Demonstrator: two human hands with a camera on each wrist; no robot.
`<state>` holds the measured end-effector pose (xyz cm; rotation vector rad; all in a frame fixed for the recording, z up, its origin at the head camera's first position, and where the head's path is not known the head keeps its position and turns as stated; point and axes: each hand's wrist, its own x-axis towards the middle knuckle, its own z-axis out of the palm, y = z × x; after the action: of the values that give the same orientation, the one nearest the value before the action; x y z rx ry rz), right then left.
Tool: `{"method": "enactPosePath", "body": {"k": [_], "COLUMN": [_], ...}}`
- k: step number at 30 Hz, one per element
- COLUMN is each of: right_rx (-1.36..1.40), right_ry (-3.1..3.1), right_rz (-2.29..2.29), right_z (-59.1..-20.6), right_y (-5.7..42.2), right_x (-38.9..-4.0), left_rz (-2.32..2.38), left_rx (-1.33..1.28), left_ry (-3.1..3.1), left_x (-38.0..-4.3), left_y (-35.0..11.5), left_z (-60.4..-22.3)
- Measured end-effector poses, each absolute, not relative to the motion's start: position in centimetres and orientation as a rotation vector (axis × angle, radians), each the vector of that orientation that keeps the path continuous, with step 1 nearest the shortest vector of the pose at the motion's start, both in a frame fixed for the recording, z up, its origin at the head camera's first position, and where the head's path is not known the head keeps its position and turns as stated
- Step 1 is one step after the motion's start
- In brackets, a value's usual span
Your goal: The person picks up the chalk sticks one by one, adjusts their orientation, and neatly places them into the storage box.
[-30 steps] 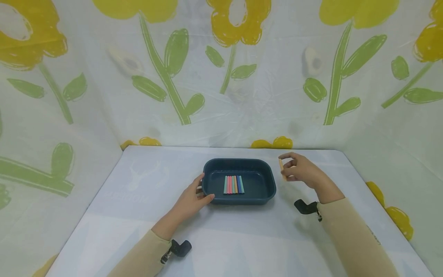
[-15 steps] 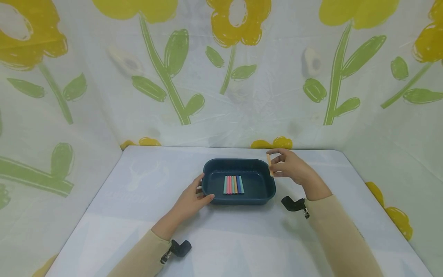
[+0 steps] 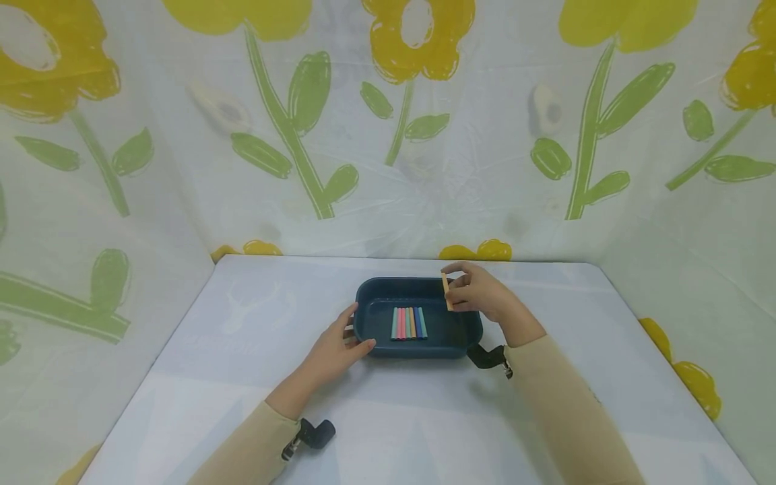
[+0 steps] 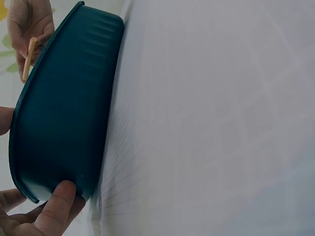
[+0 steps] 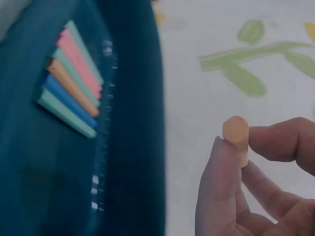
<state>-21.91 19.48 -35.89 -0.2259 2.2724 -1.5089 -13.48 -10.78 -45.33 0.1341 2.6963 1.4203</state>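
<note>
In the head view a dark blue-green rectangular tray (image 3: 378, 350) holds a row of several coloured chalk sticks (image 3: 409, 323), lying side by side. My left hand (image 3: 330, 350) grips the tray's left end, with the thumb at the near corner; the left wrist view shows fingers (image 4: 58, 204) against its outer wall. My right hand (image 3: 481, 294) is above the tray's right side. It pinches an orange chalk stick (image 3: 446, 291) between thumb and fingers. The right wrist view shows the round end of that chalk stick (image 5: 235, 130) between the fingertips, apart from the row.
The tray stands on a white table (image 3: 400, 417). Flower-printed cloth (image 3: 473, 135) hangs behind and along both sides. A small black camera mount (image 3: 315, 434) sits at the left wrist, and another mount (image 3: 488, 357) at the right wrist overlaps the tray's near right corner.
My right hand has moved left with the orange chalk stick, from beside the tray to above its right part. The left hand, the tray and the row of chalk have stayed in place.
</note>
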Motion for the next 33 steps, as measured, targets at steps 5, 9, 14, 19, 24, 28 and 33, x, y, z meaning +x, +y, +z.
{"method": "enactPosePath", "body": {"k": [5,9,14,19,24,28,33], "right_rx": [-0.178,-0.131,-0.086,-0.071,-0.065,-0.081,-0.082], "right_ry": [2.275,2.300,2.331,2.381,2.431,2.457,2.471], "right_rz": [-1.465,-1.415,-1.369,-1.308,-1.233,-1.174,-1.143], "right_z": [-37.7,-39.2,-40.4,-41.2,-41.6,-42.1,-42.6], "right_y": [18.2,17.4,16.7,16.3,16.0,15.9,15.8], "right_x": [-22.4,-22.7,-22.9,-22.9,-22.8,-22.8,-22.9], "left_rz": [1.428,1.429,1.434,1.433,1.445,1.440,1.438], "left_rx": [0.136,0.141,0.148,0.151,0.148,0.142,0.137], "left_ry": [2.694,2.693,2.694,2.698,2.689,2.690,2.691], "left_x": [-13.5,-13.5,-13.5,-13.5,-13.4,-13.4,-13.4], "left_y": [-10.8,-10.8,-10.9,-10.9,-10.8,-10.8,-10.8], "left_z": [-45.3,-45.4,-45.4,-45.4,-45.2,-45.1,-45.2]}}
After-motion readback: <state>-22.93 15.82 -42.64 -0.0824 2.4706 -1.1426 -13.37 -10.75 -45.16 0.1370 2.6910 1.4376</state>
